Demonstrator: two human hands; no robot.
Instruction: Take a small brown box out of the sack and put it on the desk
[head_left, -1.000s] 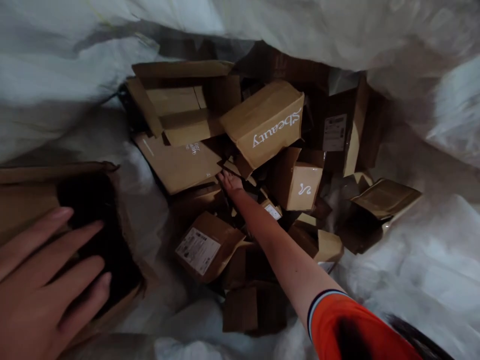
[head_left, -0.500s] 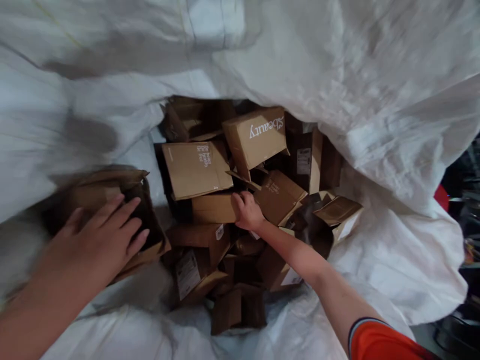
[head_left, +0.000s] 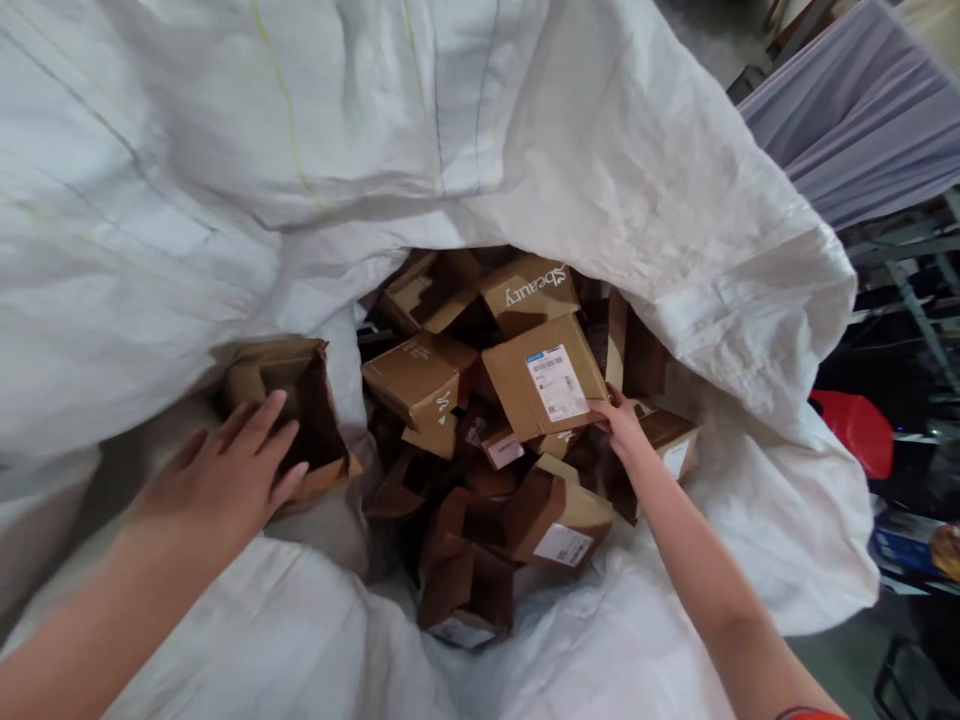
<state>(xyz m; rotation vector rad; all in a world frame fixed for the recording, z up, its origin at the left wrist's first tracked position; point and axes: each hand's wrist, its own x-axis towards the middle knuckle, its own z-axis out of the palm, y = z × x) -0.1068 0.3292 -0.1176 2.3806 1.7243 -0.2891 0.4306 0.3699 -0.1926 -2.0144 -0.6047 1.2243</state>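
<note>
I look down into a big white woven sack holding several brown cardboard boxes. My right hand grips the lower right corner of a labelled box and holds it tilted above the pile. My left hand lies flat, fingers spread, on an open torn box pressed against the sack's left wall. A box printed "sbeauty" lies behind the held one.
More crushed boxes fill the sack's bottom. Outside the sack, at the right, are a red object, dark shelving or frames and a grey cloth at the top right.
My right hand has moved right out of the pile and lifted a labelled box. The camera has pulled back and up, showing more of the sack. My left hand stays on the torn box.
</note>
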